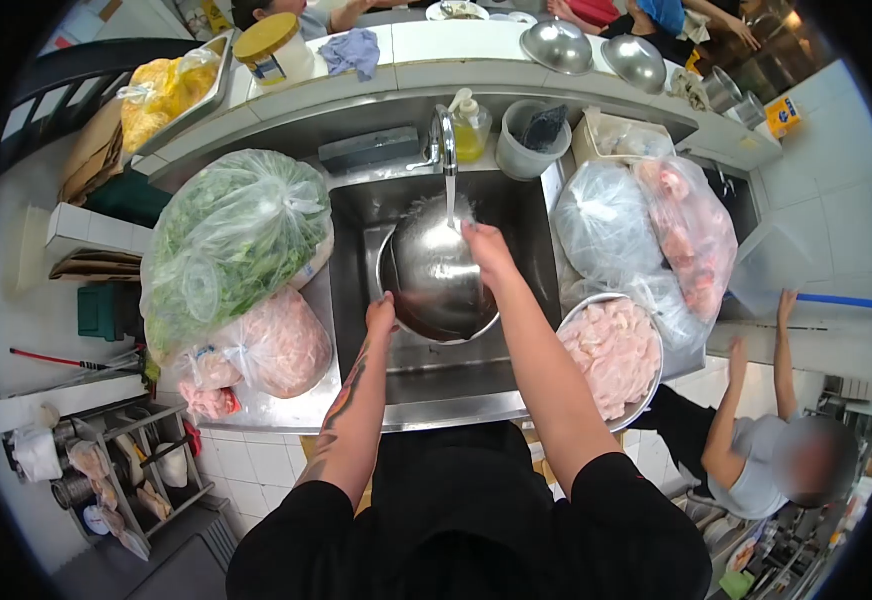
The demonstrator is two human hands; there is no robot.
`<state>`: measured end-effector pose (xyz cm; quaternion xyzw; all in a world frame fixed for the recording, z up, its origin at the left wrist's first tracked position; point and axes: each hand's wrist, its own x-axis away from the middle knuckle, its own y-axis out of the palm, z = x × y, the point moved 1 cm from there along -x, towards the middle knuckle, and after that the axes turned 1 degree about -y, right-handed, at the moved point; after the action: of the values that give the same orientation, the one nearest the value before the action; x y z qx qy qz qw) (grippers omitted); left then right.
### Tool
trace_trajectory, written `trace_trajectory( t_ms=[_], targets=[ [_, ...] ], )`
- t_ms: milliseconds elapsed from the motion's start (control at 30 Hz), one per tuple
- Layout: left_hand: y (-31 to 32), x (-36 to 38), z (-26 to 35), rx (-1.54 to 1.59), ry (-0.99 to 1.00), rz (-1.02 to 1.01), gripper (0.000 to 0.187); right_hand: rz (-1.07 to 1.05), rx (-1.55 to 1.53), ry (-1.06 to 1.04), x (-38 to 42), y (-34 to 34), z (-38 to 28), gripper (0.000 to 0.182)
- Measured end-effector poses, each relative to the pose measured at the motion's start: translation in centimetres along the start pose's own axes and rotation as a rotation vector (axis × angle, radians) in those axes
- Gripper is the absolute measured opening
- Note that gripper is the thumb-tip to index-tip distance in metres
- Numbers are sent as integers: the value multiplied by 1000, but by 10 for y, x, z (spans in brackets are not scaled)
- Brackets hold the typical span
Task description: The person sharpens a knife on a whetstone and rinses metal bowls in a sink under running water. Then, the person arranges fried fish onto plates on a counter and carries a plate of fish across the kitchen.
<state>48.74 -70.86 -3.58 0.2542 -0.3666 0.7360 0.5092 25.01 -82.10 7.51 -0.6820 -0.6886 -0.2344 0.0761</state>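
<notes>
A shiny metal bowl (436,262) is tilted inside the steel sink (531,215), under the faucet (448,140). Water runs from the spout onto the metal and splashes near its far edge. My left hand (382,314) grips the bowl's near-left rim, thumb up along the edge. With fingers curled at the upper right of the bowl, my right hand (487,248) holds it close to the stream. Its fingertips are partly hidden.
Left of the sink lie bagged leafy greens (241,235) and bagged pale meat (281,345). A bowl of sliced raw meat (611,355) and more bags (606,225) stand on the right. Behind are a soap bottle (470,125) and grey bucket (531,150). Another person (756,450) works at right.
</notes>
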Motion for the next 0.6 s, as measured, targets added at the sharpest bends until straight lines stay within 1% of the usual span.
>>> trace_trajectory(
  t_ms=[33, 67, 133, 200, 267, 300, 333, 367, 400, 433, 467, 500, 533, 600],
  targets=[
    [-5, 9, 6, 98, -83, -85, 41, 64, -198, 74, -5, -1, -6, 27],
    [-3, 17, 14, 102, -76, -76, 41, 52, -201, 70, -7, 3, -9, 27],
    [17, 31, 37, 22, 719, 221, 44, 232, -228, -12, -12, 13, -10, 27],
    [33, 110, 114, -187, 1171, 211, 44, 386, -157, -68, -8, 28, -4, 30],
    [53, 135, 153, -800, 1310, 367, 46, 417, -19, -158, 31, 46, -26, 34],
    [56, 124, 168, -797, 1315, 371, 46, 414, -1, -254, 51, 55, -35, 35],
    [59, 106, 187, -710, 1279, 231, 45, 405, 170, -322, 50, 47, -14, 38],
    [62, 85, 205, -621, 1241, 92, 44, 397, 256, -389, 67, 43, -9, 39],
    [63, 53, 222, -616, 1248, 90, 44, 389, 343, -455, 84, 41, -9, 41],
    [63, 14, 233, -521, 1006, -204, 43, 389, 349, -457, 103, 42, -22, 41],
    [64, -6, 233, -417, 745, -481, 42, 319, 308, -420, 126, 46, -43, 42],
    [67, 0, 233, -410, 741, -480, 42, 250, 266, -381, 136, 47, -54, 44],
    [74, 17, 236, -548, 757, -389, 40, 247, 269, -380, 125, 39, -51, 44],
    [92, 52, 236, -830, 778, -203, 36, 233, 271, -250, 83, 19, -29, 44]
  ],
)
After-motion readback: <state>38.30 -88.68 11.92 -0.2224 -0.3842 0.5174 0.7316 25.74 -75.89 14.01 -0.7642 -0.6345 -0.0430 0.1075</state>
